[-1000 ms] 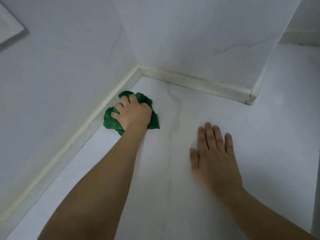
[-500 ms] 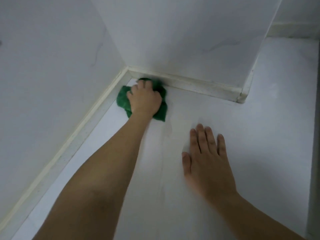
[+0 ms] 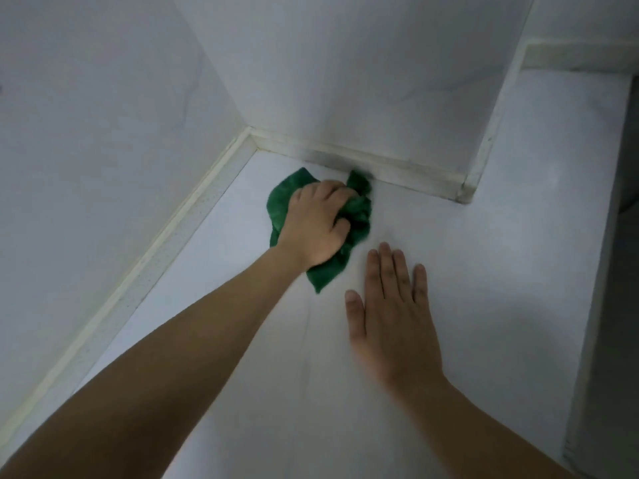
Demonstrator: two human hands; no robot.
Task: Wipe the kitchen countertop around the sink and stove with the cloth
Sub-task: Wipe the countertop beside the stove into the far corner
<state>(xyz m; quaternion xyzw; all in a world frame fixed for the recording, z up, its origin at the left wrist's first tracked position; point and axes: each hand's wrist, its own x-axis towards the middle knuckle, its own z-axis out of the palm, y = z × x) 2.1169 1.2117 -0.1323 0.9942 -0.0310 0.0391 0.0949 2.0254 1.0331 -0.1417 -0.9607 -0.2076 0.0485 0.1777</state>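
The left hand (image 3: 316, 223) grips the crumpled green cloth (image 3: 359, 210) on the smooth white countertop (image 3: 501, 271), apparently touching the far trim (image 3: 408, 171). The right hand (image 3: 394, 323) rests flat nearer, fingers straight.

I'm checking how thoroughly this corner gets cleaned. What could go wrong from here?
The bunched green cloth, gripped by the left hand, may skip the grimy white trim strip along the wall. The right hand, flat on the white countertop, could smudge the surface or slip if it is damp.
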